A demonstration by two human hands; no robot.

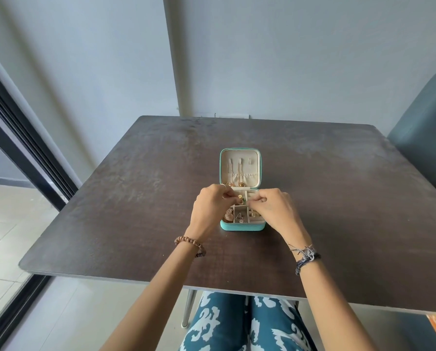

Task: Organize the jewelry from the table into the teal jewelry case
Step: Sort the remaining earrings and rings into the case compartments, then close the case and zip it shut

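The teal jewelry case (242, 226) lies open at the middle of the dark table (136, 198), its cream lid (239, 158) upright at the back with a gold chain (238, 173) hanging inside. Gold pieces (240, 217) fill several compartments of the tray. Both hands hover over the tray's back half. My left hand (209, 211) has its fingers curled and pinches a small gold piece with a green stone (241, 200). My right hand (275, 211) has curled fingers pinched at the same spot; what it grips is too small to tell.
A teal upholstered chair (424, 138) stands at the table's right. A dark sliding door frame (22, 138) runs along the left. The wall lies just behind the table's far edge. My patterned trousers (237, 323) show under the near edge.
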